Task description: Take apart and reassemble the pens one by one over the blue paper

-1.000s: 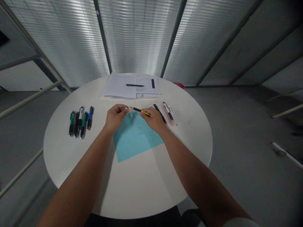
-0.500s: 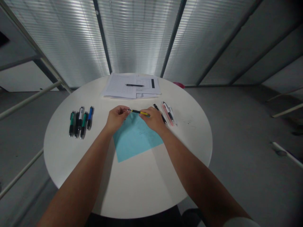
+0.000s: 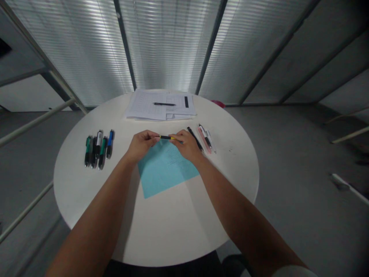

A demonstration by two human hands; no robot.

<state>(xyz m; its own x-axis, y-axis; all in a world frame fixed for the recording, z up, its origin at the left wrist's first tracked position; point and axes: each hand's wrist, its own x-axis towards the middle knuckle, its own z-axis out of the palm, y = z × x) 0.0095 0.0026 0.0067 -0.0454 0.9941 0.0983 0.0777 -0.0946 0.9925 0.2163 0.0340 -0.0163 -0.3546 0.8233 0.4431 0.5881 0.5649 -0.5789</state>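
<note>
A black and yellow pen (image 3: 166, 137) spans the gap between my two hands, above the far part of a light blue sheet of paper (image 3: 164, 173). My left hand (image 3: 143, 144) pinches the pen's left end, where the fingers cover the tip. Around its yellow end on the right, the fingers of my right hand (image 3: 186, 144) are closed. The blue sheet carries faint scribbles and lies flat on the table under both hands. Just beyond my right hand lies a black pen (image 3: 195, 139).
On the round white table (image 3: 173, 227), several green, black, white and blue pens (image 3: 98, 150) lie at the left. Pink and white pens (image 3: 206, 138) lie at the right. Printed papers (image 3: 147, 104) with a dark pen (image 3: 164, 104) on top are at the back.
Less of the pen shows between my hands now: the fingers of the right hand cover more of the yellow part, and those of the left hand its tip. Everything else stays put.
</note>
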